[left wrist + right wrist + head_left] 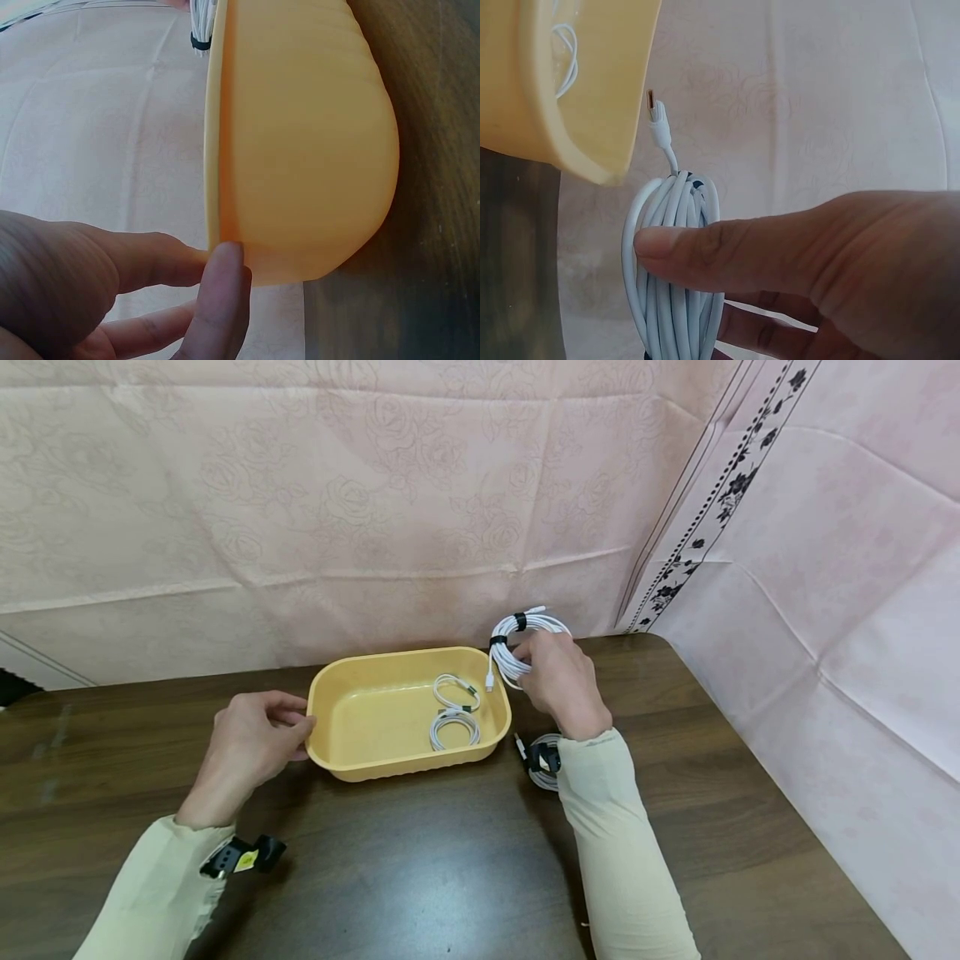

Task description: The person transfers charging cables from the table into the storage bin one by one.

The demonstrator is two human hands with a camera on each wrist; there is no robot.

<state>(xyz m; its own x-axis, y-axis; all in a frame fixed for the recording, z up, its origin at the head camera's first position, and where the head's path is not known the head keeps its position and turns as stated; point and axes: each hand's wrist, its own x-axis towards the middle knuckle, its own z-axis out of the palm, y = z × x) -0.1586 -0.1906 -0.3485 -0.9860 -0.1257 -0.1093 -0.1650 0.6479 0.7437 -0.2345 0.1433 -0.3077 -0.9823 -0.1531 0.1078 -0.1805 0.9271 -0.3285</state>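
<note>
A yellow plastic basin [367, 710] stands on the table, and my left hand [258, 743] pinches its left rim between thumb and fingers. Inside, towards its right end, lie two small coils of thin cable, a white coiled cable [456, 692] and a grey-white one [454, 730] just in front of it. My right hand [558, 681] grips a larger coiled white cable [510, 647] bound with black straps, held up by the basin's right back corner. In the right wrist view the thumb presses across this coil [671, 315], and its plug [658, 127] sticks out towards the basin.
Partly under my right forearm, another coiled cable [543, 768] with a black strap lies on the brown wooden table [420, 852]. Pale floral cloth [360, 510] hangs behind the table, with more cloth [847, 568] along the right side.
</note>
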